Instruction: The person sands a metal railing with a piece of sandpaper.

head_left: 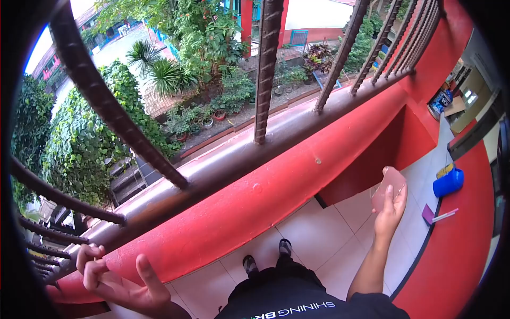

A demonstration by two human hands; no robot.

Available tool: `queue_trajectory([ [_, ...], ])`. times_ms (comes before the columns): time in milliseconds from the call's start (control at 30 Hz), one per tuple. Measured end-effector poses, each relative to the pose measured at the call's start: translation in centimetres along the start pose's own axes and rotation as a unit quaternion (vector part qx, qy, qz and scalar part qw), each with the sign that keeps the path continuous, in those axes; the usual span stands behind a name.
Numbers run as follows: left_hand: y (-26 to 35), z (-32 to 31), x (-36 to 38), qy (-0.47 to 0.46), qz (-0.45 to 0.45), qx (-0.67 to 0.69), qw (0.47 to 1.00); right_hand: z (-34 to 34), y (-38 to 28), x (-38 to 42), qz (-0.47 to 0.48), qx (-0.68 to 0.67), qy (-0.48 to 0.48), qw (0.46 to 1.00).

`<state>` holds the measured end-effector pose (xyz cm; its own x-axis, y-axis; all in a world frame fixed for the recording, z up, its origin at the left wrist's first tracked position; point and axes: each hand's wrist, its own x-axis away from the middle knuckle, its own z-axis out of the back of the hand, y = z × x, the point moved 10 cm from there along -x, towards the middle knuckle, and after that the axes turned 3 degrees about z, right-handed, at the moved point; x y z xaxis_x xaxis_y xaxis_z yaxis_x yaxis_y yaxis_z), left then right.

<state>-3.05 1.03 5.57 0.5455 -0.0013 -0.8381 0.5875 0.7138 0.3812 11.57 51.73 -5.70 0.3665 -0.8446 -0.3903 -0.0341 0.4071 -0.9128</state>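
Grips a flat pink piece (380, 199) in the right hand (392, 212), with the thumb laid along its near face and the other fingers mostly hidden behind it. Holds it raised above the pale tiles (334, 239), to the right of the body, with a thin strand showing at its left edge. Extends the left hand (125, 284) at the lower left, empty and open, with the thumb standing well apart from the half-curled fingers. Overlaps the rail (223, 173) there in view; cannot tell about any touch. Wears a black shirt (340, 308) with white lettering, and stands on the tiles in dark footwear (286, 247). Faces a curved red wall (255, 194), below the rail and its ribbed bars (265, 69). Has a blue container (449, 182) farther to the right, near a red ledge (470, 239), with a yellow item (445, 170) just beside it and a purple item (428, 214) with pale, stick-like parts close by. Looks out between the bars onto leafy plants (95, 138), small pots (219, 115) and a bright yard (127, 45).
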Motion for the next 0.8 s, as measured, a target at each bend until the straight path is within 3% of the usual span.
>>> queue_trajectory([
  [133,2.3,-2.5,0.1,-0.067,0.007,-0.029,0.997,0.2,4.3,-1.0,0.006,-0.015,-0.016,1.000],
  [200,4.6,-4.0,-1.6,-0.051,-0.020,-0.034,0.998,0.4,3.8,-1.9,-0.014,-0.039,0.016,0.999],
  [300,6.2,-6.6,-4.0,-0.066,-0.011,-0.037,0.997,-2.4,-0.8,-3.0,0.054,-0.174,0.051,0.982],
  [367,6.9,-8.2,-5.1,-0.097,-0.056,-0.073,0.991,-5.6,-5.9,-2.5,0.114,-0.126,0.025,0.985],
  [433,7.2,-9.8,-6.0,-0.162,-0.043,-0.113,0.979,-9.2,-8.6,-2.2,0.220,-0.059,-0.033,0.973],
  [467,7.2,-10.4,-6.3,-0.171,-0.041,-0.143,0.974,-11.6,-10.8,-1.7,0.199,-0.055,-0.082,0.975],
  [533,7.3,-11.5,-7.0,-0.248,-0.005,-0.145,0.958,-14.5,-13.3,-0.7,0.372,0.124,-0.054,0.918],
  [567,7.0,-12.1,-7.1,-0.278,0.019,-0.131,0.951,-15.8,-12.5,-0.2,0.329,0.148,-0.059,0.931],
  [700,6.1,-12.6,-6.9,-0.212,-0.024,-0.219,0.952,-18.7,-16.0,7.9,0.370,0.198,-0.088,0.903],
  [800,6.0,-12.4,-6.8,-0.171,-0.064,-0.232,0.955,-18.5,-15.1,5.9,0.333,0.229,-0.044,0.914],
])
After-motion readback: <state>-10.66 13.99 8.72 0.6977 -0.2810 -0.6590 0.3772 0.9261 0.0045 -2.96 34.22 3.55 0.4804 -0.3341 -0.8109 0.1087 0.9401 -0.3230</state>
